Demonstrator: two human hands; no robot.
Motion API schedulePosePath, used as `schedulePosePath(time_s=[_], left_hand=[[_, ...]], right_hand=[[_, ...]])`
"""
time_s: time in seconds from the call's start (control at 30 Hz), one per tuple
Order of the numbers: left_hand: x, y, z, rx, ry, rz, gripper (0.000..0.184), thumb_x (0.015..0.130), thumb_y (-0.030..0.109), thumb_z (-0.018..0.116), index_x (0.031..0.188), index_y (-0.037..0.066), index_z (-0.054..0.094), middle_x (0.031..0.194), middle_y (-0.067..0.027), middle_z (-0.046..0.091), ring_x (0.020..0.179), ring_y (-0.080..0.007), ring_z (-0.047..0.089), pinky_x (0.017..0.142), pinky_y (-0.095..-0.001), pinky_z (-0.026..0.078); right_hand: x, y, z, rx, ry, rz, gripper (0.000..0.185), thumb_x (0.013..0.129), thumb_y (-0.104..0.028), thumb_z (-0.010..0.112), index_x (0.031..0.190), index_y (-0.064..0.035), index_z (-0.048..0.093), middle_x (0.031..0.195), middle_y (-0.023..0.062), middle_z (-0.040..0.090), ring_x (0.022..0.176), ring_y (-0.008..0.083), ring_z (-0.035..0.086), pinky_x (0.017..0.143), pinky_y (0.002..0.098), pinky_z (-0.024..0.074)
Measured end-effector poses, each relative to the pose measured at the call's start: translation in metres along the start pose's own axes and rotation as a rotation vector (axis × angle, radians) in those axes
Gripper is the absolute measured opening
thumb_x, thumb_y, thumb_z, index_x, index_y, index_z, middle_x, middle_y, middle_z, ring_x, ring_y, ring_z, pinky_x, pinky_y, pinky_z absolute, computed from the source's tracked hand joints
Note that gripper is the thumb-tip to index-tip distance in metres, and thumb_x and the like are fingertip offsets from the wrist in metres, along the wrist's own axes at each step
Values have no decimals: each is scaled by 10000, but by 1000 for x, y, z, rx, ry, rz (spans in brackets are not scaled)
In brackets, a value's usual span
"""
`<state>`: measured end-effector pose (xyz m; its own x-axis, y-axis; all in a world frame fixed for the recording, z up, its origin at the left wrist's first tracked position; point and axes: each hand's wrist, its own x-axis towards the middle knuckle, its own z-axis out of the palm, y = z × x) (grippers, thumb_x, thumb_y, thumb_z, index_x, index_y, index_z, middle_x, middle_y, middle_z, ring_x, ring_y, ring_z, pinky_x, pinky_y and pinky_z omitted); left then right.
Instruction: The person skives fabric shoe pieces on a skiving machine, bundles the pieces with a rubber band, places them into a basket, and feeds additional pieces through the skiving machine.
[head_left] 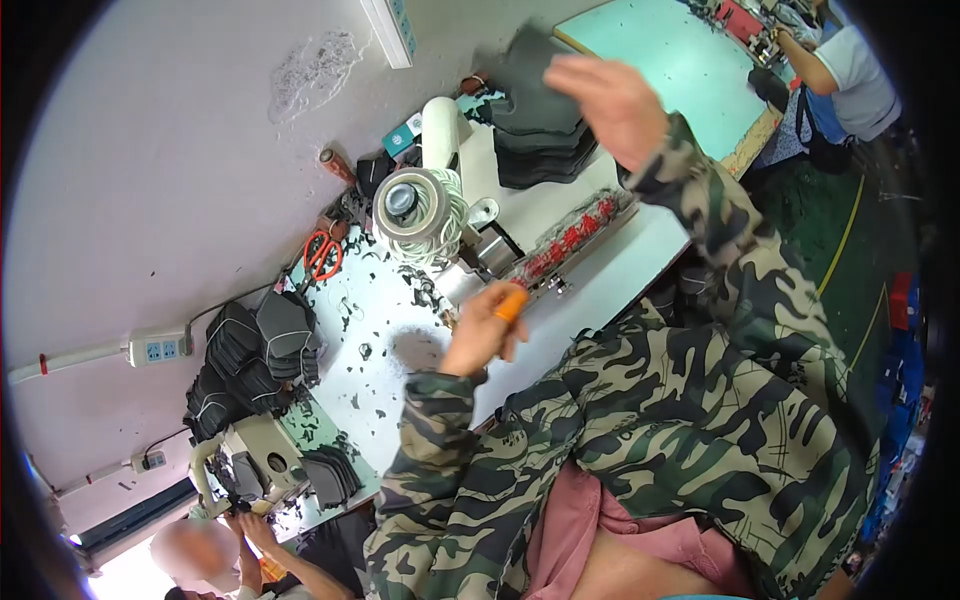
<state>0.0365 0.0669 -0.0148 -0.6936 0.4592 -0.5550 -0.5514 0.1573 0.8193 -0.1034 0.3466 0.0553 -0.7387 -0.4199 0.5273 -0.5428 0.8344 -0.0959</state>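
Dark grey sheet material (530, 85), flat and curve-edged, is showing as a blur at the fingertips of the person's right hand (622, 110). Those fingers are stretching out straight, but the blur is hiding whether they are pinching the sheet or lying apart from it. The left hand (483, 330) is hovering with curled fingers, one wearing what is looking like an orange tubular finger cover (511, 304); whether anything is sitting inside that curl, I cannot tell.

For good handling, the right hand should probably be keeping the sheet level and matching its outline to the stack, while the left should be staying clear of the machine's metal parts.

Relative to the grip, the sheet is lying just beyond the right fingertips, towards the wall, and well apart from the left hand. Below it, a layered stack of matching black pieces (545, 155) is resting beyond the cream sewing machine's red-patched long arm (570, 240). A coil of white cord (430, 225) is sitting by the machine's other end.

Farther out, small black scraps are littering the pale worktable (385, 395), orange-handled scissors (323, 255) are lying at its wall-side edge, and tied black bundles (240, 350) are crowding that edge near the corner.
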Motion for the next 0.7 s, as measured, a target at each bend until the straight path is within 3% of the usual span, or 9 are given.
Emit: schedulePosePath(time_s=[0.07, 0.17, 0.2, 0.27, 0.3, 0.4, 0.47, 0.5, 0.7], left_hand=[[7, 0, 23, -83, -76, 71, 236, 981, 216, 503, 1143, 46, 525, 748, -72, 634, 454, -118, 559, 379, -212, 374], [10, -3, 45, -180, -21, 173, 363, 965, 200, 534, 1267, 19, 448, 1081, -145, 625, 862, -189, 660, 637, -244, 505], [12, -7, 52, -177, -10, 167, 363, 965, 200, 534, 1267, 19, 448, 1081, -145, 625, 862, -189, 660, 637, -244, 505], [34, -8, 59, -143, 324, 364, 451, 950, 176, 554, 1317, -34, 395, 1269, -188, 534, 1126, -224, 565, 885, -297, 474], [49, 1, 57, -172, 426, 383, 619, 908, 177, 620, 1374, -85, 308, 1356, -244, 456, 1252, -297, 474, 1040, -363, 375], [87, 31, 51, -304, 605, 406, 610, 902, 180, 631, 1355, -91, 325, 1331, -246, 473, 1225, -273, 494, 1026, -339, 377], [93, 59, 46, -401, 540, 515, 639, 865, 172, 665, 1343, -98, 336, 1314, -254, 476, 1213, -282, 492, 1029, -332, 357], [126, 42, 25, -201, 663, 420, 662, 806, 137, 695, 1316, -114, 356, 1293, -253, 487, 1200, -303, 490, 1024, -334, 348], [158, 71, 8, -116, 802, 436, 667, 748, 113, 697, 1275, -144, 378, 1263, -277, 502, 1191, -342, 490, 1014, -341, 353]], right_hand=[[-16, 8, 23, -265, -560, -23, 485, 785, -190, 648, 1257, -123, 560, 1299, 102, 550, 1228, 264, 496, 1058, 418, 341], [23, 26, -5, 194, -406, -41, 594, 757, -259, 689, 1296, -79, 516, 1300, 162, 538, 1236, 321, 481, 1058, 414, 349], [38, 33, -3, 301, -363, 54, 628, 762, -273, 690, 1318, -59, 490, 1303, 182, 532, 1208, 362, 493, 1033, 409, 379], [65, 67, 36, 377, -400, 76, 762, 744, -441, 706, 1344, -43, 458, 1282, 228, 539, 1209, 337, 510, 1006, 391, 406], [82, 75, 52, 266, -566, 118, 834, 767, -476, 701, 1401, -33, 387, 1343, 217, 494, 1225, 351, 490, 1024, 386, 393], [83, 79, 94, 226, -882, 261, 1007, 714, -736, 582, 1363, 20, 430, 1349, 259, 471, 1212, 359, 494, 1043, 405, 363], [72, 75, 108, 254, -872, 320, 939, 698, -740, 591, 1216, 44, 579, 1175, 251, 597, 1092, 343, 580, 958, 374, 427], [70, 72, 108, 306, -874, 356, 917, 692, -739, 596, 1166, 46, 620, 1104, 243, 636, 1038, 331, 611, 924, 361, 450], [71, 55, 123, 450, -737, 506, 892, 688, -724, 610, 1108, 62, 647, 1021, 229, 664, 943, 291, 640, 864, 332, 474]])
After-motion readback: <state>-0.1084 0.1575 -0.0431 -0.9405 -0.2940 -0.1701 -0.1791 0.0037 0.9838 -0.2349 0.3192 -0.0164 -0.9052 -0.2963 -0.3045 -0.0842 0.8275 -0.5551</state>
